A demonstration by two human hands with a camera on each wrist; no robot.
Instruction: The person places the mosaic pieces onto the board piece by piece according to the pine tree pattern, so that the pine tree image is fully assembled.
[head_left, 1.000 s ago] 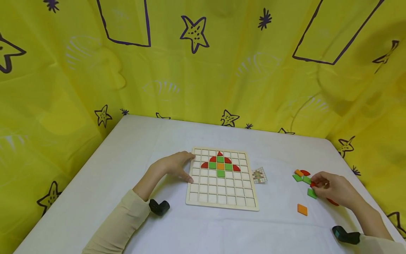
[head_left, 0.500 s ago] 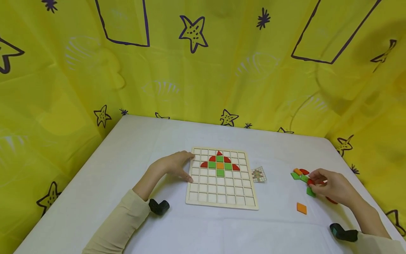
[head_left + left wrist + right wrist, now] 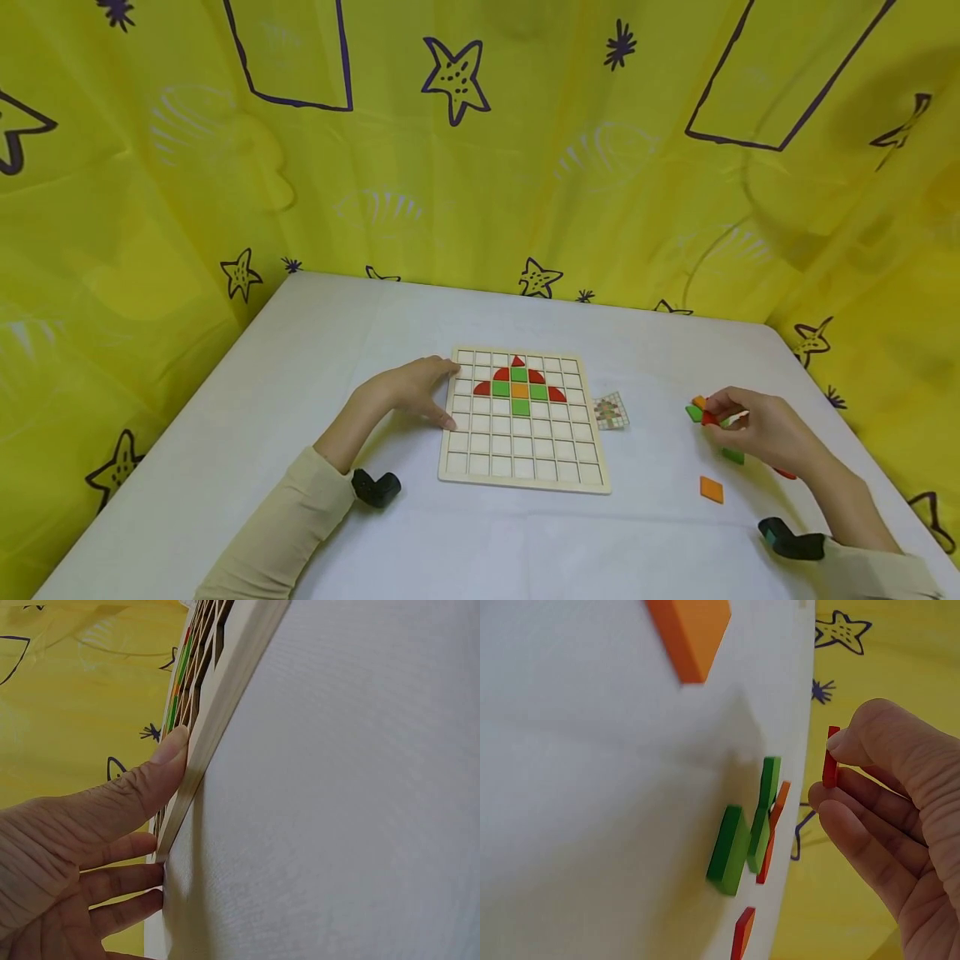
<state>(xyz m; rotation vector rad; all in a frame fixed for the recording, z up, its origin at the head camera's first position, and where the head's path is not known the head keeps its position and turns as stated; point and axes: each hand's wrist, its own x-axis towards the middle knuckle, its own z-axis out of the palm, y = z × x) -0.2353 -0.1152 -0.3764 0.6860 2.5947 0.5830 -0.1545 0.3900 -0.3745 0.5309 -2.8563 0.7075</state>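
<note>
A wooden grid board (image 3: 523, 454) lies on the white table. Several red and green tiles form a tree-like shape around one orange tile (image 3: 520, 391) in its upper half. My left hand (image 3: 411, 390) rests at the board's left side, thumb and fingertips spread along the edge. In the left wrist view the thumb (image 3: 142, 784) touches the frame. My right hand (image 3: 765, 425) pinches a small red tile (image 3: 830, 757) between thumb and fingers, raised above the table over the loose pieces. The hand partly hides the pieces below in the head view.
Loose green tiles (image 3: 727, 851) and other red and orange pieces lie under and around the right hand. One orange tile (image 3: 712, 490) lies apart, nearer the front. A small pattern card (image 3: 611, 411) sits at the board's right edge. A yellow curtain (image 3: 480, 167) borders the table.
My right hand has lifted the red tile from the loose pieces and moved left and slightly away from me with it. The left hand keeps its place at the board.
</note>
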